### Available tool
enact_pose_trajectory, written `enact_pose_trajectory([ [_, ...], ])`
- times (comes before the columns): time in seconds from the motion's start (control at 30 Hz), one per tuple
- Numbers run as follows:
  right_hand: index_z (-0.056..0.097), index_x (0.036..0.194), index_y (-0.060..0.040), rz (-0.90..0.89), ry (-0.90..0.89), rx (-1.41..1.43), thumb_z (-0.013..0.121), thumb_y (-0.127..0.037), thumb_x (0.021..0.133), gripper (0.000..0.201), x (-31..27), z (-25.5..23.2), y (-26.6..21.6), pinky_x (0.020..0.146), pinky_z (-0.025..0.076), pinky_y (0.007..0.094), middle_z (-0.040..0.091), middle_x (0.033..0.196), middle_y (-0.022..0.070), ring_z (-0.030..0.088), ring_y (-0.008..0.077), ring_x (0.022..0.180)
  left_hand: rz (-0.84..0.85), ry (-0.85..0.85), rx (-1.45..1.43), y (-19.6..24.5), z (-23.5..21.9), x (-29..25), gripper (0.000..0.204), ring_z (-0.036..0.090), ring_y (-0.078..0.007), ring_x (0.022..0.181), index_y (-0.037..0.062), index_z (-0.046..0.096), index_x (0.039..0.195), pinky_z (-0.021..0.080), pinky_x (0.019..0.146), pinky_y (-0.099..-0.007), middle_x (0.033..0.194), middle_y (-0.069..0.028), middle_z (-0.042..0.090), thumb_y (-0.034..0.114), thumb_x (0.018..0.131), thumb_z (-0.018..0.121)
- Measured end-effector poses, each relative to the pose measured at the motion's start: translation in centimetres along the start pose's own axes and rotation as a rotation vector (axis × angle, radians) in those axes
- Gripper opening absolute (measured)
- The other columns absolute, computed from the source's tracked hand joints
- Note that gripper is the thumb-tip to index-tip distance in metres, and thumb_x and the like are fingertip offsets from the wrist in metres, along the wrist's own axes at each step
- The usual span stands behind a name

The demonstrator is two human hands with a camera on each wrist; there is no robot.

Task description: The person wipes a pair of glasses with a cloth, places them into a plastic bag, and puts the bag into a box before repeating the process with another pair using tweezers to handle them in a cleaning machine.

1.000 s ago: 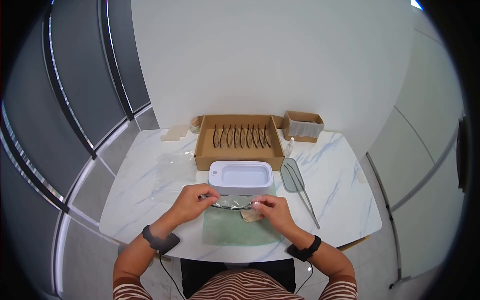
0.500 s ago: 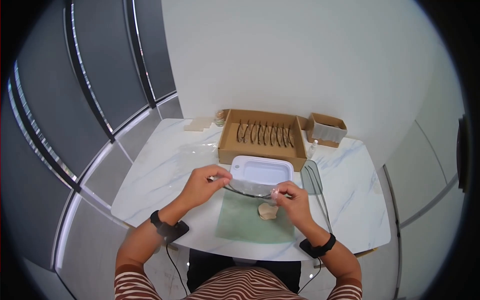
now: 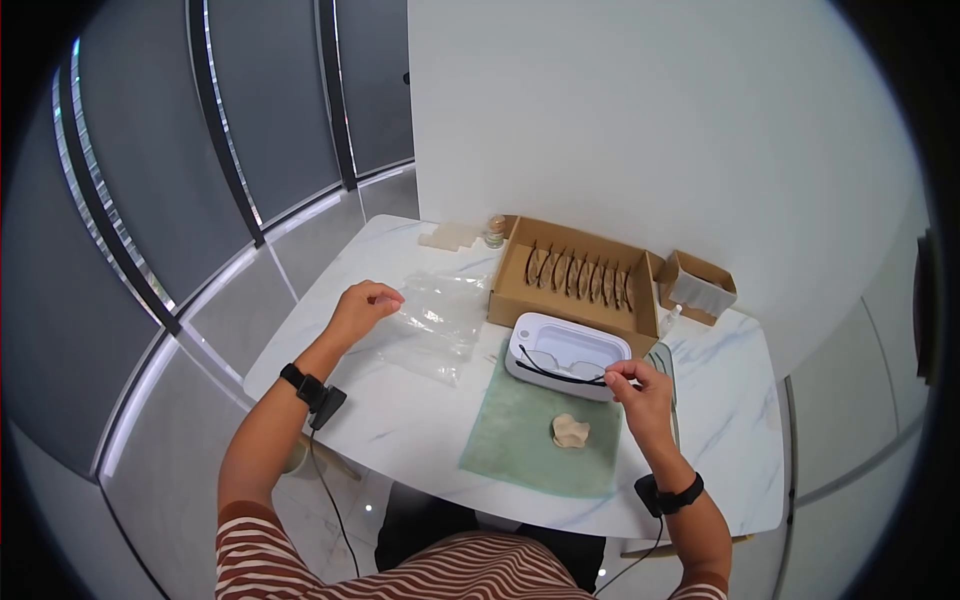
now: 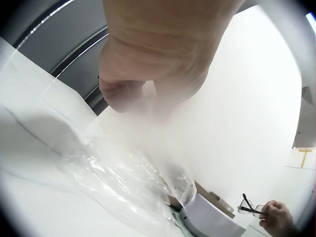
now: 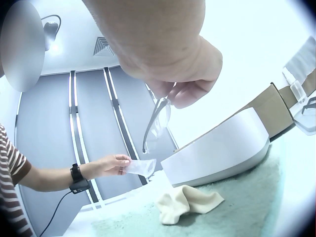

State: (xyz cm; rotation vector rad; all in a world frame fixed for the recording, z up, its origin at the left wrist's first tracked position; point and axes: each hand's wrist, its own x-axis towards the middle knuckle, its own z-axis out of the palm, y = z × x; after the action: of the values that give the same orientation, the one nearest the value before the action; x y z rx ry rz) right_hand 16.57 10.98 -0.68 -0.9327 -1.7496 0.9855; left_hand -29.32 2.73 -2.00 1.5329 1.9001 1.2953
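Note:
Thin-framed glasses with dark temples [image 3: 560, 374] are pinched at one end by the right hand [image 3: 645, 400], in front of and partly over a white basin-like device [image 3: 540, 333]. In the right wrist view the glasses [image 5: 157, 121] hang from the fingertips. The left hand [image 3: 362, 312] is apart from them at the left, pinching a small clear plastic sleeve [image 5: 142, 167]. More clear plastic bags [image 3: 435, 325] lie on the table beneath and beside that hand. A beige cloth [image 3: 571, 431] rests crumpled on a green mat [image 3: 510, 440].
Behind the device stands a cardboard box [image 3: 640, 335] holding a row of several glasses. A smaller box [image 3: 715, 290], a spray bottle [image 3: 669, 320] and a grey tray are at the right. A jar [image 3: 495, 231] and beige blocks [image 3: 449, 237] sit at the back left.
The hands have moved apart. The glasses, earlier held between both hands with clear plastic about them, are now out in the right hand; the left has moved left with the sleeve. The head view has shifted.

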Motion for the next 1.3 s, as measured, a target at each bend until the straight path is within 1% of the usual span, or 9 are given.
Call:
enact_pose_trajectory([
  [0.1, 0.075, 0.092, 0.0012, 0.084, -0.015, -0.011, 0.076, -0.007, 0.088, 0.009, -0.5, 0.0, 0.4, 0.066, 0.048, 0.0239, 0.068, 0.083, 0.0027, 0.061, 0.0089, 0.075, -0.074, -0.023, 0.030, -3.1, 0.7, 0.2, 0.014, 0.059, -0.0146, 0.093, 0.0074, 0.079, 0.101, 0.048, 0.087, -0.0289, 0.099, -0.0035, 0.065, 0.012, 0.088, 0.076],
  [0.27, 0.075, 0.094, 0.0000, 0.086, -0.101, 0.013, 0.077, -0.006, 0.088, 0.008, -1.3, 0.3, 0.5, 0.069, 0.048, 0.0246, 0.069, 0.086, 0.0030, 0.060, 0.0100, 0.079, 0.131, -0.012, 0.243, -5.3, 1.8, 0.4, 0.028, 0.063, -0.0276, 0.093, 0.0083, 0.077, 0.112, 0.051, 0.085, -0.0360, 0.099, -0.0140, 0.067, 0.025, 0.089, 0.074],
  [0.4, 0.076, 0.095, -0.0011, 0.058, -0.111, 0.019, 0.077, -0.005, 0.088, 0.008, -1.5, 0.9, 1.3, 0.069, 0.047, 0.0248, 0.069, 0.087, 0.0031, 0.060, 0.0104, 0.079, 0.194, 0.226, 0.409, -2.1, 2.2, -0.5, 0.041, 0.063, -0.0327, 0.108, 0.0064, 0.069, 0.126, 0.050, 0.093, -0.0406, 0.114, -0.0172, 0.067, 0.029, 0.092, 0.072],
  [0.53, 0.076, 0.095, -0.0015, 0.065, -0.124, 0.029, 0.077, -0.006, 0.088, 0.008, -1.6, 1.3, 1.1, 0.068, 0.047, 0.0242, 0.069, 0.088, 0.0028, 0.060, 0.0097, 0.078, 0.317, 0.345, 0.435, 2.5, 3.0, -1.8, 0.029, 0.066, -0.0312, 0.101, 0.0058, 0.072, 0.116, 0.053, 0.089, -0.0389, 0.114, -0.0137, 0.067, 0.022, 0.092, 0.073],
  [0.6, 0.076, 0.095, -0.0014, 0.078, -0.123, 0.061, 0.076, -0.006, 0.089, 0.008, -1.6, 1.4, 1.0, 0.067, 0.047, 0.0234, 0.070, 0.088, 0.0021, 0.059, 0.0088, 0.076, 0.230, 0.098, 0.108, 5.6, 4.2, -3.0, 0.021, 0.067, -0.0256, 0.094, 0.0051, 0.073, 0.108, 0.054, 0.078, -0.0328, 0.110, -0.0110, 0.066, 0.012, 0.089, 0.075],
  [0.77, 0.074, 0.096, 0.0003, 0.143, -0.103, 0.108, 0.074, -0.009, 0.092, 0.010, -1.3, 0.8, -0.7, 0.064, 0.048, 0.0233, 0.070, 0.086, 0.0019, 0.060, 0.0077, 0.075, 0.836, -0.034, 0.366, 11.8, 8.2, -6.3, 0.027, 0.064, -0.0206, 0.076, 0.0100, 0.075, 0.100, 0.054, 0.063, -0.0318, 0.101, -0.0065, 0.066, 0.013, 0.075, 0.085],
  [0.93, 0.074, 0.098, -0.0022, 0.225, -0.067, 0.259, 0.073, -0.016, 0.093, 0.015, -0.3, -0.8, -2.1, 0.064, 0.051, 0.0246, 0.071, 0.086, 0.0010, 0.063, 0.0078, 0.076, 1.002, -0.032, 0.421, 14.7, 12.3, -4.6, 0.018, 0.064, -0.0223, 0.078, 0.0080, 0.071, 0.096, 0.053, 0.062, -0.0340, 0.093, -0.0064, 0.064, 0.009, 0.079, 0.079],
  [1.17, 0.075, 0.106, -0.0028, 0.256, -0.015, 0.114, 0.072, -0.020, 0.094, 0.021, 2.7, -3.9, -1.1, 0.064, 0.051, 0.0244, 0.071, 0.086, 0.0010, 0.062, 0.0070, 0.075, 0.993, -0.136, 0.430, 15.4, 16.6, 0.6, 0.005, 0.064, -0.0291, 0.082, 0.0048, 0.068, 0.090, 0.053, 0.067, -0.0404, 0.089, -0.0083, 0.063, 0.008, 0.086, 0.069],
  [1.3, 0.074, 0.111, 0.0019, 0.154, 0.069, -0.088, 0.075, -0.017, 0.091, 0.027, 3.4, -4.6, 1.5, 0.068, 0.053, 0.0274, 0.074, 0.088, 0.0038, 0.064, 0.0101, 0.075, 0.784, -0.315, 0.498, 15.0, 18.5, 2.6, 0.007, 0.066, -0.0339, 0.086, 0.0035, 0.072, 0.089, 0.054, 0.074, -0.0449, 0.090, -0.0112, 0.066, 0.009, 0.086, 0.069],
])
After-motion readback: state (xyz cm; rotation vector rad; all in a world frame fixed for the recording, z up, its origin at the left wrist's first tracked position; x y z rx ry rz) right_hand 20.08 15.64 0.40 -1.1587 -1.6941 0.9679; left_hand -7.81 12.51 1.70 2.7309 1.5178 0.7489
